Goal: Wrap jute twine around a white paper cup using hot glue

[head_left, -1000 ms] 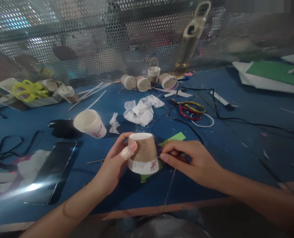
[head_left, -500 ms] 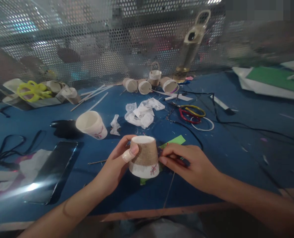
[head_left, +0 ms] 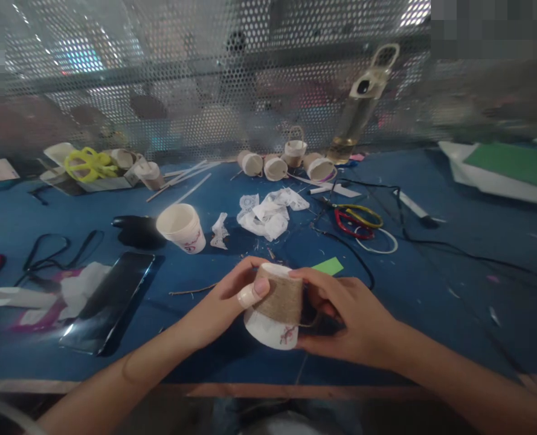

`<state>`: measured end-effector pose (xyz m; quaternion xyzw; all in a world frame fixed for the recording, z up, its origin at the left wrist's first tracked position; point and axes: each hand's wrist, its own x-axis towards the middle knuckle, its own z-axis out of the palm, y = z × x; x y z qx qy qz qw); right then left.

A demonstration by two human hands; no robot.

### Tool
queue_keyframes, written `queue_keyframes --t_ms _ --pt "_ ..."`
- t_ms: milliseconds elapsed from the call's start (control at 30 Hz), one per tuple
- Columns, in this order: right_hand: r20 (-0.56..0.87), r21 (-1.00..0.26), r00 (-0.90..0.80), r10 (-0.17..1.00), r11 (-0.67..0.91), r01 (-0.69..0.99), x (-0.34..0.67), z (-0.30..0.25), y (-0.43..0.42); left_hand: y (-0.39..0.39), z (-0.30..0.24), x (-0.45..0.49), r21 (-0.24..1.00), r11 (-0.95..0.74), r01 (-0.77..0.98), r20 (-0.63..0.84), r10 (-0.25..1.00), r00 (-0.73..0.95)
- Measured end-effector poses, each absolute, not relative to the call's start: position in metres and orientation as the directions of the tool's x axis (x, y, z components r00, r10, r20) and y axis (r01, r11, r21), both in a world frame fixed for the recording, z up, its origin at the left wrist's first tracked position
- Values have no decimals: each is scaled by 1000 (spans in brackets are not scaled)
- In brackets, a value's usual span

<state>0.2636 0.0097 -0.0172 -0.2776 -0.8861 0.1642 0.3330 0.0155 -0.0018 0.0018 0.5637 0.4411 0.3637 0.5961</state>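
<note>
Between my hands, a paper cup [head_left: 275, 335] is held above the blue table, slightly tilted, its narrow end up. Brown twine [head_left: 281, 297] wraps most of its side, leaving a white band with a pink flower print at the wide end. My left hand [head_left: 236, 293], a pale bandage on its thumb, grips the cup from the left. My right hand [head_left: 345, 308] closes on the cup's right side, fingers at its top and thumb low near the print. A loose bit of twine shows beside the right fingers. Behind lies a green paper strip [head_left: 329, 266].
Stacked paper cups [head_left: 180, 226], crumpled white lace [head_left: 268, 214] and scissors [head_left: 354, 223] lie beyond my hands. A phone [head_left: 109, 302] is at left. Several twine-wrapped cups [head_left: 275, 168] and a bottle [head_left: 359, 109] stand by the perforated metal screen [head_left: 196, 90]. Black cable [head_left: 458, 243] crosses the right.
My right hand has gone from pinching beside the cup to gripping its side. The cup has tilted and sits slightly lower and further right in view. The whole view has shifted.
</note>
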Motion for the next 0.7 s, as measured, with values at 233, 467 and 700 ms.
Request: queue_keyframes --t_ms 233,467,700 --pt "514 -463 -607 606 792 399 266 -17 9 -21 10 -51 785 -186 590 151 983 109" --pt "515 -444 -621 591 803 396 263 -19 9 -55 -25 -143 380 134 915 372 884 -283" --pt "515 -432 -612 600 799 418 266 -23 12 -53 -42 -154 196 216 957 356 893 -274"
